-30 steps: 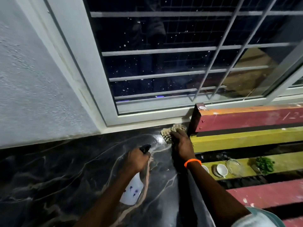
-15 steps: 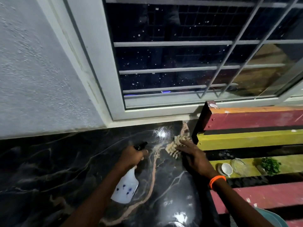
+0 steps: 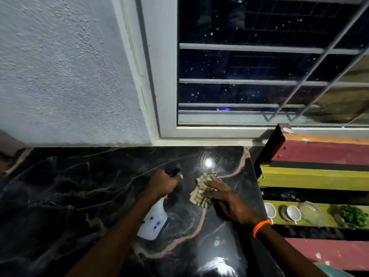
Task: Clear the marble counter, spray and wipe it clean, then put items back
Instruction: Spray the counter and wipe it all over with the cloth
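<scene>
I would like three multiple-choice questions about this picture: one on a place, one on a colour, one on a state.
1. Where is the cloth?
A. on the counter under the right hand
B. on the windowsill
C. on the yellow shelf

2. What colour is the wristband?
A. blue
B. orange
C. white

3. What is the left hand doing?
A. resting open
B. holding a cup
C. gripping the spray bottle

Answers: 1 A, the fingers press the cloth on the marble. 2 B, it is bright orange. 3 C, the fingers close round the bottle's neck.
</scene>
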